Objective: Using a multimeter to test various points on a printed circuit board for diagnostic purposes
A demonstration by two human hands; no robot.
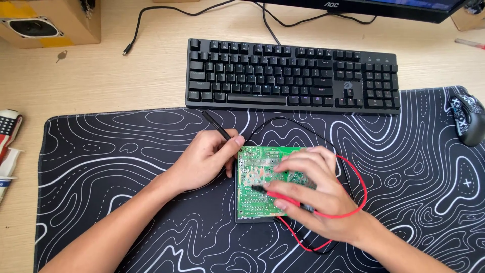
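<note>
Light wood desk with a big black desk mat (126, 167) covered in white wavy contour lines, and pretty much everything centers on the green circuit board (262, 182) lying flat on that mat, solder side up, sitting on top of some dark, flat thing that peeks out at its near edge.

Left hand (204, 159) is just left of the board, fingers pinched together around a black probe (218, 129) like a pen. The probe's back end sticks up and away from the board toward the keyboard, and its tip end sits at the board's top-left corner. Can't tell if the tip actually touches.

Right hand (316, 189) hovers over the board's right half, closed on a red probe (283, 197) whose dark tip points left onto the middle of the board. It's a bit motion-blurred. A red lead (356, 177) loops out to the right of the board, and a black lead (283, 121) arcs just beyond the board's far edge.

Farther back from the board there's a black mechanical keyboard (293, 81), with the bottom of a monitor (364, 6) behind it. A dark patterned mouse (469, 119) sits well off to the board's right on the mat, and a cardboard speaker box (48, 20) is far off to the back left.
</note>
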